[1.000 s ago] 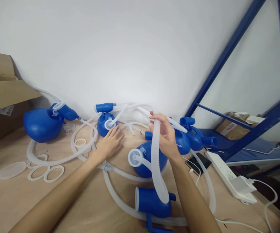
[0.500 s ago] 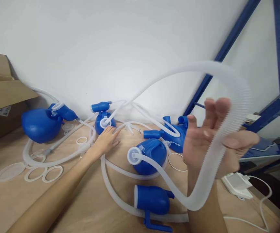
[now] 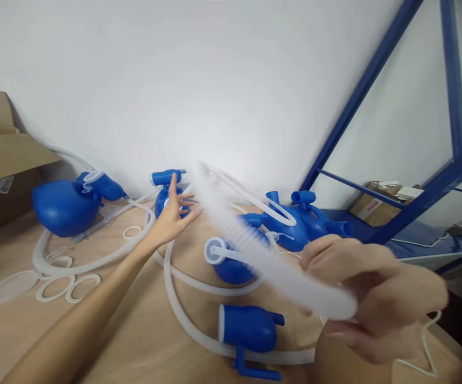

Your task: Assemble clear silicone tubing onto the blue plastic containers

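My right hand (image 3: 379, 288) is in the right foreground, its fingers curled around a translucent white corrugated hose (image 3: 287, 274). The hose is smeared by motion and slants from the hand up towards the back wall. Over the table at centre left, my left hand (image 3: 173, 217) is raised, fingers spread, holding nothing. It partly covers a small blue plastic bottle (image 3: 161, 202) topped by a blue cup-shaped part (image 3: 162, 177). Behind the hose lies another blue bottle (image 3: 231, 272) with a white cap (image 3: 214, 250) and a thin ribbed tube leading from it.
A large blue bottle (image 3: 66, 208) stands at left near a cardboard box (image 3: 15, 160). White rings (image 3: 55, 288) and a clear disc (image 3: 13, 285) lie in front. A blue cup with a handle (image 3: 249, 328) lies near the front. More blue bottles (image 3: 289, 234) stand by the blue rack (image 3: 355, 106).
My right hand has closed on the hose and turned over, and the hose's high loop has dropped. My left hand has lifted off the small bottle's cap with fingers spread.
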Action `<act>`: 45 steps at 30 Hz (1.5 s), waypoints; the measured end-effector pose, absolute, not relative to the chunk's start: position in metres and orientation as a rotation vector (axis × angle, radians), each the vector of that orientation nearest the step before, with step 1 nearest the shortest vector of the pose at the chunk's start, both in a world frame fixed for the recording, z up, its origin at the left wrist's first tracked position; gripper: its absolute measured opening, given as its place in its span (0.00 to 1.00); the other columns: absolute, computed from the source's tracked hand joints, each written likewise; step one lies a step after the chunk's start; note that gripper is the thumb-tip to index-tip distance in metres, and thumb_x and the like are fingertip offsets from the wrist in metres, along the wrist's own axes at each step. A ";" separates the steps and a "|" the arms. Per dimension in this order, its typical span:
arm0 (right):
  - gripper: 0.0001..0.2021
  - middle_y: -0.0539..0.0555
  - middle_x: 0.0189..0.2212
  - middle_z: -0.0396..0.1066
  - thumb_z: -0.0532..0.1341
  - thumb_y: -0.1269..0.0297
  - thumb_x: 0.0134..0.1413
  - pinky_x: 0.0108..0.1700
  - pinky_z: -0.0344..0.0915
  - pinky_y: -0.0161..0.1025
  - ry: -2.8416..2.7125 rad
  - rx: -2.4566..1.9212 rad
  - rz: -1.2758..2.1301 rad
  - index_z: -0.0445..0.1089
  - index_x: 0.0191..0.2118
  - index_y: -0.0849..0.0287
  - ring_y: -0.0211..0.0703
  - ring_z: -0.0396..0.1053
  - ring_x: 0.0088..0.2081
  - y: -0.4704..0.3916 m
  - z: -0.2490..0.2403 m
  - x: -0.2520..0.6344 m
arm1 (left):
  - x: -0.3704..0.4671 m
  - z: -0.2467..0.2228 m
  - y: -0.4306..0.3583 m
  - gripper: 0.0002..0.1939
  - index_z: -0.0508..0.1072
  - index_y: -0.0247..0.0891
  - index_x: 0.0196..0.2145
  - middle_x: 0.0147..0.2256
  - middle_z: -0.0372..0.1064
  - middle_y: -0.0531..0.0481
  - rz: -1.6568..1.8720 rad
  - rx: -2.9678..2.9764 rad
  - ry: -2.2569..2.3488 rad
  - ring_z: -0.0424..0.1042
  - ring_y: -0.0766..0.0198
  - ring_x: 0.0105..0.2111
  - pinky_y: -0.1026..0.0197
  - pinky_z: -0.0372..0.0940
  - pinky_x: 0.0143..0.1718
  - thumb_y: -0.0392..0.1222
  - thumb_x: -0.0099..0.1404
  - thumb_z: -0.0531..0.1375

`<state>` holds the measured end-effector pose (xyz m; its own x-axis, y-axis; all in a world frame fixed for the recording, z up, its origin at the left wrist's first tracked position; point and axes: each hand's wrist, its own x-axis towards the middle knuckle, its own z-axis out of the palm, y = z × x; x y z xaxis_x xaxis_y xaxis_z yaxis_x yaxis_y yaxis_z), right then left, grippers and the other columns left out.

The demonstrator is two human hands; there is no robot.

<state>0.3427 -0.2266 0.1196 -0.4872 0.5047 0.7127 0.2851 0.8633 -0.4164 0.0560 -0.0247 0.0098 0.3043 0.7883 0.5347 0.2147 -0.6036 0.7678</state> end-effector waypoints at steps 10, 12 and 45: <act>0.16 0.53 0.34 0.82 0.68 0.62 0.61 0.30 0.68 0.30 -2.516 -0.204 0.966 0.62 0.26 0.54 0.35 0.76 0.27 -0.186 0.119 0.306 | 0.063 0.050 -0.066 0.22 0.72 0.40 0.54 0.54 0.74 0.42 1.276 1.909 0.769 0.76 0.50 0.53 0.46 0.76 0.51 0.58 0.73 0.59; 0.14 0.54 0.36 0.83 0.71 0.52 0.58 0.37 0.72 0.33 -2.408 -0.229 1.105 0.69 0.37 0.55 0.39 0.80 0.33 -0.180 0.115 0.304 | 0.062 0.053 -0.073 0.21 0.72 0.40 0.54 0.52 0.74 0.43 1.352 1.925 0.725 0.77 0.51 0.52 0.48 0.76 0.51 0.57 0.74 0.58; 0.22 0.53 0.39 0.75 0.65 0.41 0.57 0.38 0.74 0.42 -1.381 -1.117 0.589 0.72 0.48 0.53 0.48 0.76 0.40 -0.091 0.064 0.309 | 0.046 0.049 -0.068 0.23 0.71 0.42 0.63 0.58 0.75 0.43 1.076 2.691 0.968 0.76 0.48 0.56 0.47 0.70 0.57 0.50 0.75 0.55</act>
